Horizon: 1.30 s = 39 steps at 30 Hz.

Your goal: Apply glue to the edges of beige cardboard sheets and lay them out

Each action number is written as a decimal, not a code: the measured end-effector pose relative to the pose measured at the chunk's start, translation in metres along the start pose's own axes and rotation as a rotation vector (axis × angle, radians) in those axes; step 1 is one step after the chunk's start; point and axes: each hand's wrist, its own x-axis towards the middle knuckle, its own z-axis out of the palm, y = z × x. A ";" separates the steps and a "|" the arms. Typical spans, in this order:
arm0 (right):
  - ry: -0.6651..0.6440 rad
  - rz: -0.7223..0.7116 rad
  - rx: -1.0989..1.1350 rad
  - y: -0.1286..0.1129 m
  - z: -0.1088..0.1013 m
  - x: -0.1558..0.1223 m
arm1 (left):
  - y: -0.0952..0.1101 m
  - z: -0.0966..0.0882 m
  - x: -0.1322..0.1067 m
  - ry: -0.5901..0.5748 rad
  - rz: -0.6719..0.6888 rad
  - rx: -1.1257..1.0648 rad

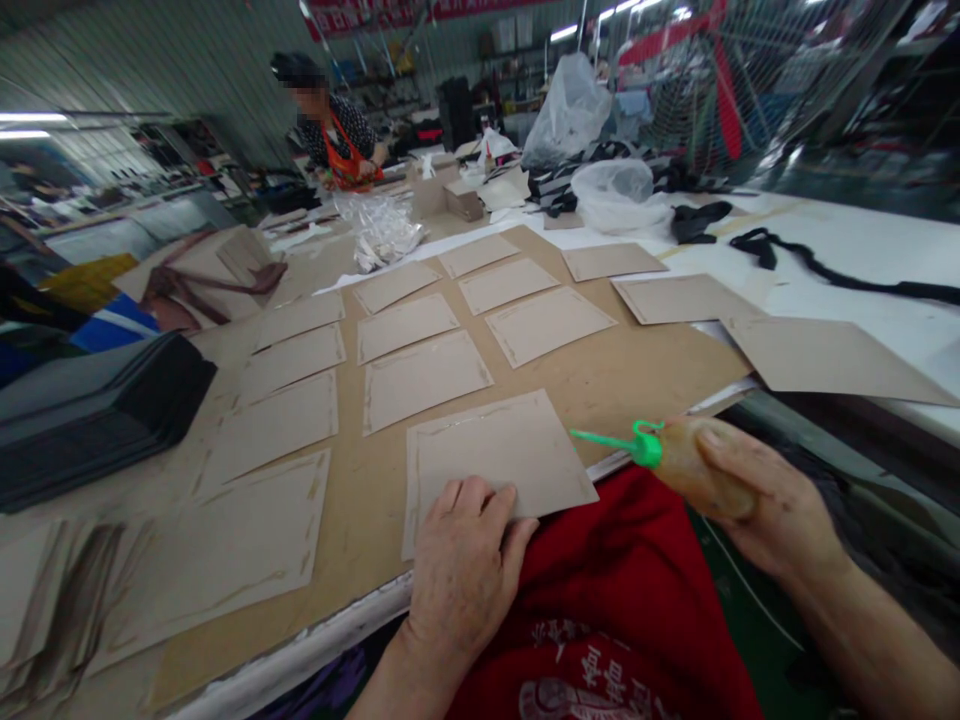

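Observation:
My right hand (772,490) is wrapped round a squeeze bottle of amber glue (697,468) with a green nozzle cap. The long green tip points left, just off the right edge of a beige cardboard sheet (510,450). On that sheet's near edge my left hand (469,540) lies with its fingers flat. A glossy line of glue runs along the sheet's far edge. Further sheets, such as one at left (247,540) and one behind (424,378), lie in rows with glue lines along their borders.
Stacked cardboard pieces (45,590) stand at the lower left, below a pile of black sheets (105,410). Several sheets (832,355) rest at the right table edge. Plastic bags (622,190) and black strips lie further back. A person (330,130) in an orange apron stands across the table.

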 end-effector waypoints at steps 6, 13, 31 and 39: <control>-0.039 0.372 0.486 0.014 0.031 -0.058 | -0.003 0.006 -0.003 0.059 0.022 -0.004; -0.051 0.413 0.590 0.010 0.045 -0.081 | -0.008 0.013 -0.008 0.144 0.075 -0.015; -0.052 0.383 0.504 0.014 0.047 -0.083 | -0.009 0.014 -0.010 0.152 0.073 -0.031; -0.018 0.390 0.444 0.007 0.051 -0.083 | -0.009 0.014 -0.008 0.169 0.084 -0.034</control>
